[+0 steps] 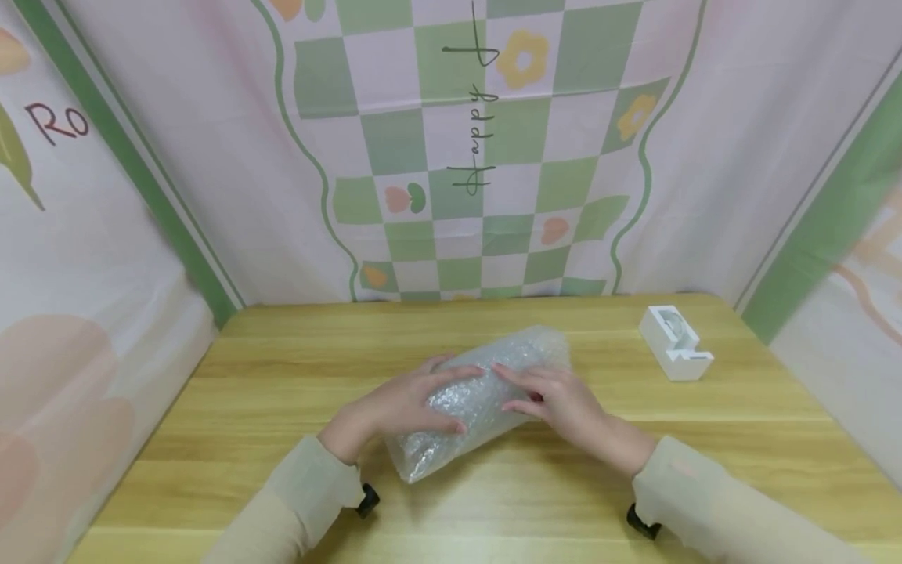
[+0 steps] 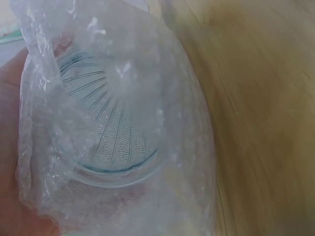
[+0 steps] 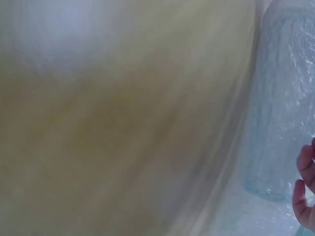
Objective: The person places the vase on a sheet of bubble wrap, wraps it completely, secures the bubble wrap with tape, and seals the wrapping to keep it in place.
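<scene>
A ribbed, clear glass vessel wrapped in bubble wrap [image 1: 493, 395] lies on its side, slanting across the middle of the wooden table. Through the wrap's end, the left wrist view shows its round glass base [image 2: 115, 130] with raised radiating lines. My left hand [image 1: 416, 399] grips the bundle's left part, thumb on the near side and fingers over the top. On its right part rests my right hand [image 1: 564, 399], index fingertip touching the wrap and thumb apart below it. The right wrist view shows the glass's ribbed side [image 3: 280, 103] beside the right fingertips [image 3: 306, 160].
A white tape dispenser [image 1: 665, 345] with a roll of clear tape stands at the table's back right. Behind the wooden table [image 1: 296, 360] hangs a green-and-white checked cloth [image 1: 458, 157], with printed cloth at both sides too.
</scene>
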A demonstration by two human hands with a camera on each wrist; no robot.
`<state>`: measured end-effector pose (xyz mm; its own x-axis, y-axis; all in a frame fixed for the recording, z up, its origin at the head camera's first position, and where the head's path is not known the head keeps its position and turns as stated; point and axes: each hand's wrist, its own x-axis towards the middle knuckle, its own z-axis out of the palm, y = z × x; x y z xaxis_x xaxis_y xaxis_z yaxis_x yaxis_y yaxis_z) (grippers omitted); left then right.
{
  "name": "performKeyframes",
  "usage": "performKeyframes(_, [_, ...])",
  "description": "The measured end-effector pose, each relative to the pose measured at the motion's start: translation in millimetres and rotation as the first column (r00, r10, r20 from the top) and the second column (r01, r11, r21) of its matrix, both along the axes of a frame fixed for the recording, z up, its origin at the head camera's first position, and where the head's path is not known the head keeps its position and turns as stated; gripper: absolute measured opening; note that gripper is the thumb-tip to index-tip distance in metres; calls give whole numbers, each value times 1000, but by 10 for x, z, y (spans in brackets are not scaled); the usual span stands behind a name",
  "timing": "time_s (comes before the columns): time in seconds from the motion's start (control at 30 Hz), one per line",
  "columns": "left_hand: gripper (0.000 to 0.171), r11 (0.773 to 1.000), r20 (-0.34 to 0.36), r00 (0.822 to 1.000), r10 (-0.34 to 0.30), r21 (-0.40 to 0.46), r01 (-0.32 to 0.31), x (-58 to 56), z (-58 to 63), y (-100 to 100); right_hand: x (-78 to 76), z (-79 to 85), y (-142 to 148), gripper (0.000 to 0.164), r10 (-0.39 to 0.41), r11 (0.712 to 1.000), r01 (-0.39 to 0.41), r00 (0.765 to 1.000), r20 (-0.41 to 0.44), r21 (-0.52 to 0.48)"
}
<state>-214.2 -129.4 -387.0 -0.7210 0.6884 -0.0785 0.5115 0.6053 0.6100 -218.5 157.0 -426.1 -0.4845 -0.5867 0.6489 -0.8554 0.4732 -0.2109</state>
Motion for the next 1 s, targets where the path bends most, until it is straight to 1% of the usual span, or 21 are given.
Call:
performKeyframes(0.1, [79, 1000, -7, 1000, -3, 2, 3, -5, -1, -6, -23, 25, 4, 59, 1, 998, -1, 1000, -2, 57])
performKeyframes(0.2, [80, 1000, -10, 1000, -5, 14, 5, -2, -16, -13, -20, 49, -4, 65, -19, 993, 19, 1000, -1, 118])
performKeyframes(0.37, [81, 1000, -30, 1000, -5, 22, 6, 2, -30, 5, 27, 103, -17, 72, -75, 979, 64, 996, 51, 192])
performKeyframes(0.5, [82, 1000, -48, 999, 13, 16, -12, 17, -34, 33, 72, 139, -22, 75, -126, 963, 98, 987, 99, 251])
performKeyframes(0.6, [82, 999, -51, 998, 29, 28, -28, 23, -53, 33, 90, 152, -33, 77, -159, 951, 118, 979, 125, 284])
performKeyframes(0.77, [84, 996, -36, 997, 75, 45, -73, 61, -66, 36, 110, 144, -42, 77, -200, 941, 147, 968, 150, 305])
performKeyframes(0.87, [87, 992, -32, 992, 119, 51, -118, 93, -73, 56, 127, 138, -42, 78, -239, 935, 171, 951, 194, 312])
performKeyframes(1.0, [88, 982, -38, 983, 181, 51, -179, 135, -92, 98, 132, 145, -42, 78, -264, 936, 184, 931, 252, 300])
